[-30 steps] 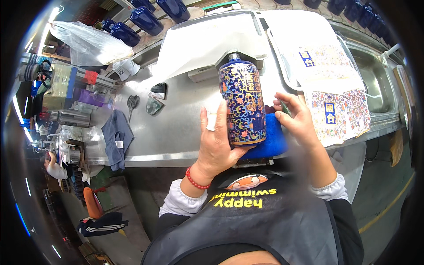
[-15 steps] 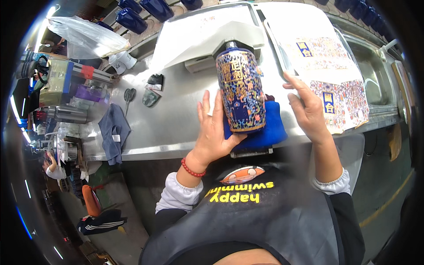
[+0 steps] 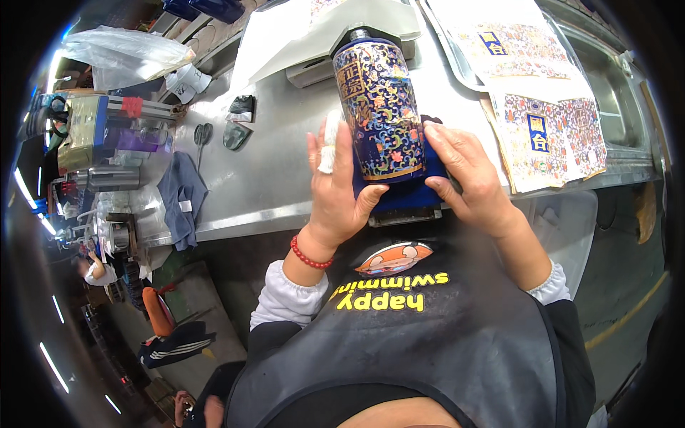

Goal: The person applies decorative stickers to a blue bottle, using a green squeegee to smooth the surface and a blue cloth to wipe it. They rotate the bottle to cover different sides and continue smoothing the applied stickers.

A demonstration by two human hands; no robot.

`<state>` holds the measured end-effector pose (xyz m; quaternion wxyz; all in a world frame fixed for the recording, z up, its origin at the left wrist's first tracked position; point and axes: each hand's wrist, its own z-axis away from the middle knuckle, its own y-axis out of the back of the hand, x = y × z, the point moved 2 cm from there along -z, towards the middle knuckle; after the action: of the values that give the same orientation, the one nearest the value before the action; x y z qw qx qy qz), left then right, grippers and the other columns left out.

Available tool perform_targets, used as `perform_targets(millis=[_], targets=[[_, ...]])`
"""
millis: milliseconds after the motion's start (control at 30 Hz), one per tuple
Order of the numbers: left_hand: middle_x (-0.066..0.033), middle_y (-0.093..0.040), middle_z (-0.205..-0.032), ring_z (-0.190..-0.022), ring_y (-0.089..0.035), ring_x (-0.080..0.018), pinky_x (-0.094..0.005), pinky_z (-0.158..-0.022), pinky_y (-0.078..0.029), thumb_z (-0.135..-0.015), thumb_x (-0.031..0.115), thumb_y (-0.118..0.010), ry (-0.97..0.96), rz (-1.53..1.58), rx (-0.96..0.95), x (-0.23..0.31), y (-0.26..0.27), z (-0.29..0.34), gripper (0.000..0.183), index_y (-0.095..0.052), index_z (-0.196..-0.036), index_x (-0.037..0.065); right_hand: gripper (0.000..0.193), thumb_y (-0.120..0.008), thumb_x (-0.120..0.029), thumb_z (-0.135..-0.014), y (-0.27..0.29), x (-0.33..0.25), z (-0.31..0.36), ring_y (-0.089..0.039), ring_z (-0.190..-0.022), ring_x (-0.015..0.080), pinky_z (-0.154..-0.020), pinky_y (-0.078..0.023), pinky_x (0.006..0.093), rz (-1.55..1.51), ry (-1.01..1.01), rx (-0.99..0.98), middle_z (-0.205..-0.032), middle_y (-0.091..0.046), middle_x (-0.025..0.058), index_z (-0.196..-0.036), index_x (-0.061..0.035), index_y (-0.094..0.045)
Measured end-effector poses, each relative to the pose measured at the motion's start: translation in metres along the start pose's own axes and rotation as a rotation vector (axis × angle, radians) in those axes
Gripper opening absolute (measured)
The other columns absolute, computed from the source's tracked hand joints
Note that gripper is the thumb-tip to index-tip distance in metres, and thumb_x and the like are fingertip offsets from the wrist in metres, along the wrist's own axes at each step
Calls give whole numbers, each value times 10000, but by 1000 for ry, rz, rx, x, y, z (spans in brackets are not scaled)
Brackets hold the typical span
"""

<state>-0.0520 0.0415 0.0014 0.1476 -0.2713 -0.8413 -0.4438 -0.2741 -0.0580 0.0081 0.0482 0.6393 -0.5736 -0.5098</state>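
A dark blue bottle (image 3: 382, 114) with a colourful floral, gold-trimmed wrap leans back, its bare neck (image 3: 359, 34) pointing away from me. Beneath its base is a blue cloth (image 3: 407, 198) at the counter's front edge. My left hand (image 3: 334, 189) lies along the bottle's left side, fingers stretched out and thumb by the base. One of its fingers wears a white wrapping (image 3: 328, 146). On the opposite side my right hand (image 3: 472, 178) has its fingers extended, the tips at or very near the bottle's lower right side. Neither hand is wrapped round it.
Printed floral label sheets (image 3: 546, 139) lie in stacks at the right, beside a sink (image 3: 606, 93). A white sheet covers a box (image 3: 303, 75) behind the bottle. Scissors (image 3: 203, 135), a grey-blue cloth (image 3: 182, 200) and white cups (image 3: 187, 82) sit at the left of the metal counter (image 3: 257, 171).
My right hand has come in leftward to the bottle's right side. The bottle has turned a little, its gold panel now nearer the left edge. The whole view has shifted slightly.
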Motion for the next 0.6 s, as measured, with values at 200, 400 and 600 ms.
perform_targets(millis=[200, 400, 600], targets=[[-229, -574, -1449, -1404, -467, -466, -595, -1229, -198, -816, 180, -815, -174, -255, -45, 20, 2, -11, 673, -583, -1431, 33, 639, -775, -105, -846, -11, -2, 3, -581, -1239, 401, -1045, -470, 458, 59, -49, 132, -1391, -601, 225, -1424, 43, -546], [-262, -576, -1425, -1390, -483, -480, -573, -1229, -224, -891, 157, -767, 37, 143, 60, 16, -4, -5, 686, -484, -1491, -18, 654, -795, -171, -839, -11, -3, -4, -584, -1222, 417, -1042, -460, 475, 82, 16, 197, -1396, -598, 239, -1413, 38, -562], [-200, -576, -1468, -1490, -367, -435, -586, -1251, -136, -887, 95, -723, -67, -192, 12, 18, -1, 4, 560, -609, -1436, 90, 581, -812, -158, -802, -13, -6, -9, -603, -1164, 385, -989, -494, 458, 82, 45, 213, -1381, -611, 193, -1353, -70, -653]])
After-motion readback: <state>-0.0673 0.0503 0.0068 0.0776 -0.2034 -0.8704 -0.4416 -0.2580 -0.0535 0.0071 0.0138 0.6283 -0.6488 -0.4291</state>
